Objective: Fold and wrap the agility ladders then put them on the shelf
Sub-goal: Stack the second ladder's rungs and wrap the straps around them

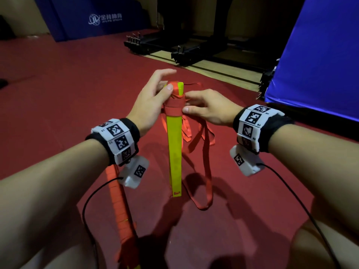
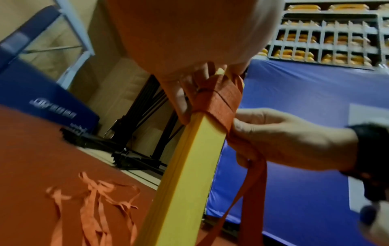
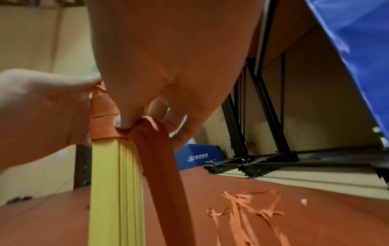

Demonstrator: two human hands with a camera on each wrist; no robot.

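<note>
Left hand: our left hand (image 1: 153, 98) gripped the top of the stack of flat yellow-green plastic rungs (image 1: 174, 152), thumb pressed on the wrapped end, index finger lifted clear.
Right hand: our right hand (image 1: 206, 109) pinched the orange woven webbing strap (image 3: 155, 149) against the stack's side, just under the wound turns.
Position: the rung stack stood upright on the red floor mat (image 1: 77, 78) between our forearms.
Handling: we judged the rungs stiff and light, the strap limp and prone to slipping loose; best held at the wrapped band (image 2: 216, 103).
Look: slim rungs pressed flat together, several neat strap turns near the top, loose loops trailing onto the mat.
</note>
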